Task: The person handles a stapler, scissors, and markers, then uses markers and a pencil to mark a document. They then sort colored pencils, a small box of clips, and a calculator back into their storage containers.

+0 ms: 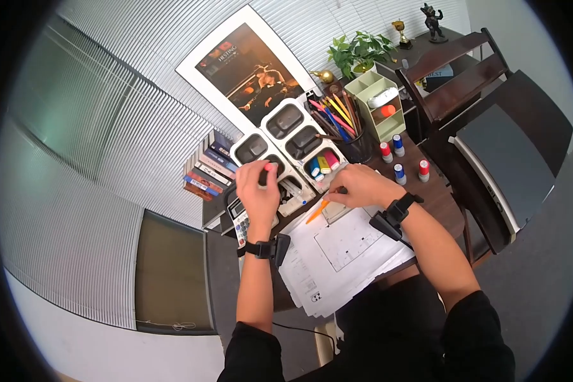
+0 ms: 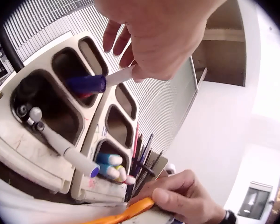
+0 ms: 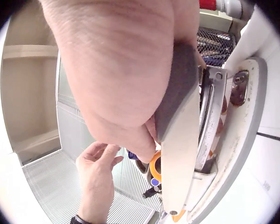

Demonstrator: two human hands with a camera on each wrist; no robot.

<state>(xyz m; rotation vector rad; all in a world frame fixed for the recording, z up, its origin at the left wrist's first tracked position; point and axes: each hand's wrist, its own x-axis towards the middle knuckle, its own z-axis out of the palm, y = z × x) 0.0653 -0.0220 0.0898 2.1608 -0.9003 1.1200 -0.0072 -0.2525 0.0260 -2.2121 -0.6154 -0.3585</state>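
Observation:
My left hand (image 1: 256,194) pinches the white end of a blue-and-white marker (image 2: 87,84) between thumb and fingers. The marker's blue end overlaps a compartment of the cream desk organizer (image 2: 109,99). Low over the papers, the curled fingers of my right hand (image 1: 363,184) pinch the near end of a slender orange item (image 1: 316,213); I cannot tell its kind. Close under the right palm stands a cream-and-grey stapler (image 3: 182,163), its metal magazine showing and its grey part overlapped by the hand. White-barrelled markers (image 2: 67,151) lean in the organizer's front compartment.
Printed papers (image 1: 337,251) cover the near table. Beyond the right hand stand a mesh cup of pencils (image 1: 356,146), a green rack (image 1: 379,105) and several red and blue bottles (image 1: 399,173). Highlighters (image 1: 325,163) fill one organizer compartment. Books (image 1: 207,167) and a calculator (image 1: 243,226) are leftward.

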